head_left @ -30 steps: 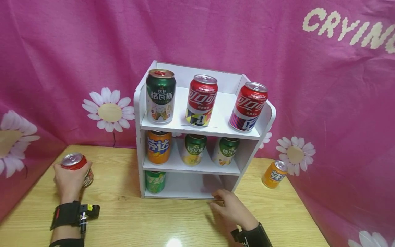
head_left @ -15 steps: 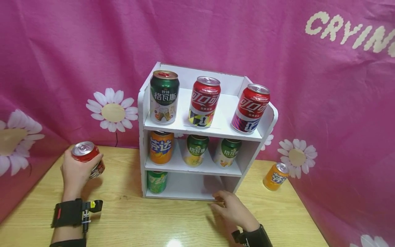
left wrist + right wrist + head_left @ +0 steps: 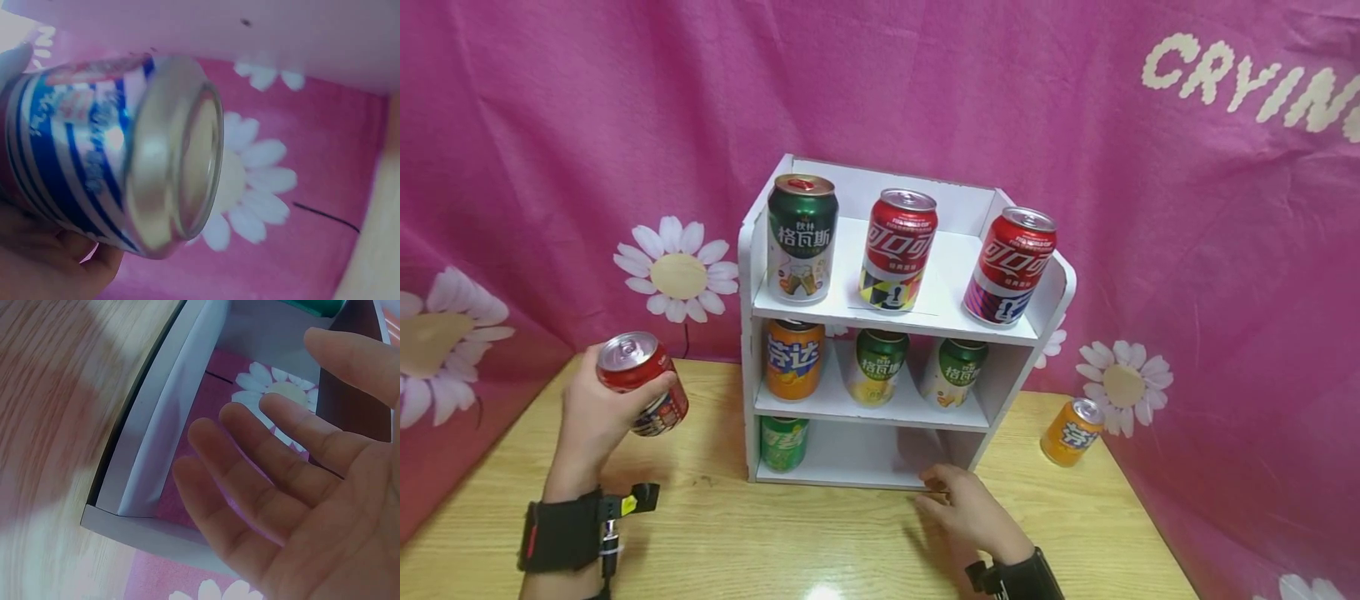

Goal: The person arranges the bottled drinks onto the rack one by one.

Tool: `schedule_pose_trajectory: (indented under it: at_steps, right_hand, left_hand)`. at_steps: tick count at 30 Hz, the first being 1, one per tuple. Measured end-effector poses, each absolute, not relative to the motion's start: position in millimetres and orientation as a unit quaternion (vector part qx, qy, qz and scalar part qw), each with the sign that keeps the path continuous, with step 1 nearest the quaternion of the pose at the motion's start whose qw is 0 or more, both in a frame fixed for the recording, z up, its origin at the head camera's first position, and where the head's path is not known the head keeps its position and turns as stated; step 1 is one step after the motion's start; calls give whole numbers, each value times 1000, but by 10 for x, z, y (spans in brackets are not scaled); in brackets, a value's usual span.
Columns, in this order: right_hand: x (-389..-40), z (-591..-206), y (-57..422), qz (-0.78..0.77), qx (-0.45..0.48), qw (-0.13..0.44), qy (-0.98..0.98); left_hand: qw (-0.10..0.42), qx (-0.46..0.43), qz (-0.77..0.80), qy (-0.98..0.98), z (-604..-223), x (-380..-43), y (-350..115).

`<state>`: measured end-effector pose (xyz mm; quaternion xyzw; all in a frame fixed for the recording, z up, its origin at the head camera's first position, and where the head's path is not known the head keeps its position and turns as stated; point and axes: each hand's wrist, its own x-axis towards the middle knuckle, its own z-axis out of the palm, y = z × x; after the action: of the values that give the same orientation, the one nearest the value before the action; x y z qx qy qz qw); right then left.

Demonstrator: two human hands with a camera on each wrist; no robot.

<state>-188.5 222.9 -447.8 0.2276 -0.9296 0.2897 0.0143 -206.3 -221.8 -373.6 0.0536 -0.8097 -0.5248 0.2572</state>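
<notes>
At the left in the head view, my left hand grips a red Coca-Cola can, held tilted above the table. The left wrist view shows the can's striped blue side and its metal end, with fingers curled beneath. My right hand is beside the lower right front corner of a white shelf, holding nothing. In the right wrist view the fingers are spread and loosely bent. Whether they touch the shelf, I cannot tell.
The shelf's top level bears a green kvass can and two red cola cans. An orange Fanta can and two kvass cans fill the middle level. Below stands a green can. Another Fanta can is at right.
My left hand has lifted the cola can off the table at the left and brought it rightward, toward the shelf. My right hand stays where it was. The head view shifted slightly.
</notes>
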Motion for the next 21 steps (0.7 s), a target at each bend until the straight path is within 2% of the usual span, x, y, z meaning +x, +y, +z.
schedule_pose_trajectory:
  at_steps: [11,21]
  right_hand:
    - [-1887,-4468,2237,281,225,24,-933]
    - [-1904,-4475,2269,271,221,29,-937]
  left_hand:
    - [247,-63,-543,-800,-3535,-1858,-1966]
    - [193,-124,-559,-797,-3487,-1793,-1680]
